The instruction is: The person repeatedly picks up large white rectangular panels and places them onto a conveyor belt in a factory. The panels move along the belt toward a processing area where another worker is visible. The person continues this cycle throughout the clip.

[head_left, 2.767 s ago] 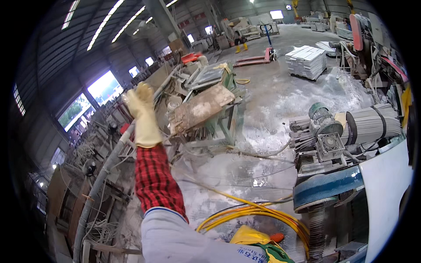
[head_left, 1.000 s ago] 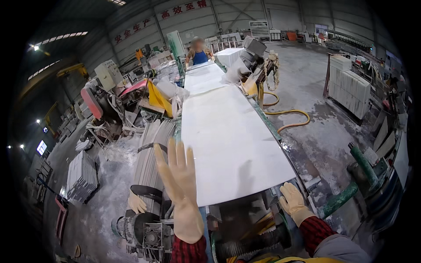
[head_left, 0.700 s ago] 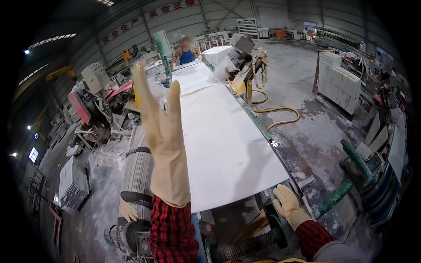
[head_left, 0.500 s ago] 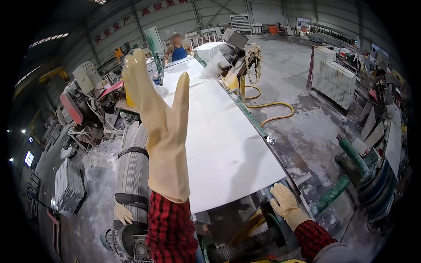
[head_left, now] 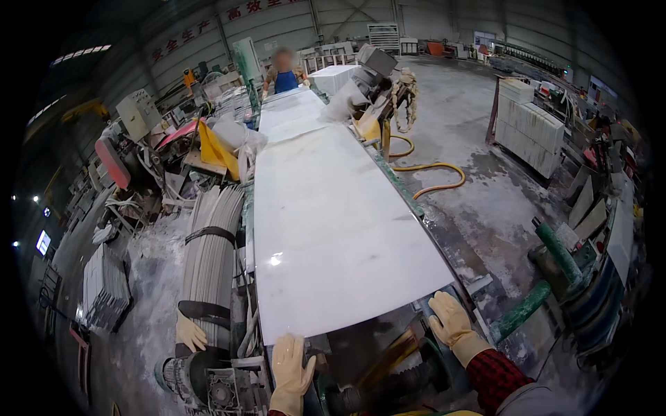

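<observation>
The white stone slab (head_left: 333, 222) lies flat on the conveyor line, its near edge just ahead of both gloved hands. The left hand (head_left: 291, 367) rests at that edge, fingers spread; the right hand (head_left: 452, 324) lies open on the frame, right of the corner. An advancing slab could trap fingers.

red lettered banner (head_left: 208, 33) on far wall; small lit screen (head_left: 43, 242) far left

white slab (head_left: 333, 229), yellow hose (head_left: 430, 170) (coiled)
</observation>
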`<action>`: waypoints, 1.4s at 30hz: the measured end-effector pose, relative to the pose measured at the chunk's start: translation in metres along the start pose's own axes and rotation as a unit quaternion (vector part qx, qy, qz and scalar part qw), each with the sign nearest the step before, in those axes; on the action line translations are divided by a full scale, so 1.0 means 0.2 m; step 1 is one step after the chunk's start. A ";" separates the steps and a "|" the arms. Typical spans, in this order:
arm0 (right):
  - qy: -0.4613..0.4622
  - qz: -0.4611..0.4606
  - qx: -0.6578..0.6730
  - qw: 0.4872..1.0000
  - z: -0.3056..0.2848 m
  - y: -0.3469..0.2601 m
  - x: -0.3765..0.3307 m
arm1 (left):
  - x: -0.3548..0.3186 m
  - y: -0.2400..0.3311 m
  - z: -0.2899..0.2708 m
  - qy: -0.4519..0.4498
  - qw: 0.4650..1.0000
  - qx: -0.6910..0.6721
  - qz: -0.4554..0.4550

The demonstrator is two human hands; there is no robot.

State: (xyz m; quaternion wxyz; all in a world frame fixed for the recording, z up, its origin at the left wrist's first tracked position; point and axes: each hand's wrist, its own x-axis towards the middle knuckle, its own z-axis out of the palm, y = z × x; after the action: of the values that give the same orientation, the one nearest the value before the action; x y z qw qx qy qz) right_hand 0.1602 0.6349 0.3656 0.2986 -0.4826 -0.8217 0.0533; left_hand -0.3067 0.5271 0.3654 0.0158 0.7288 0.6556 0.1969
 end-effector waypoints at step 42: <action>0.036 -0.020 -0.001 0.999 0.12 0.04 -0.08 | 0.27 -0.09 -0.19 0.095 0.988 -0.119 0.030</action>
State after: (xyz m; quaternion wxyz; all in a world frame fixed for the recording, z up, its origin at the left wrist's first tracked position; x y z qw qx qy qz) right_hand 0.1589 0.6309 0.3359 0.3282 -0.4683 -0.8198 0.0293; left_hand -0.3313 0.5737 0.4092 0.0343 0.7190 0.6037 0.3425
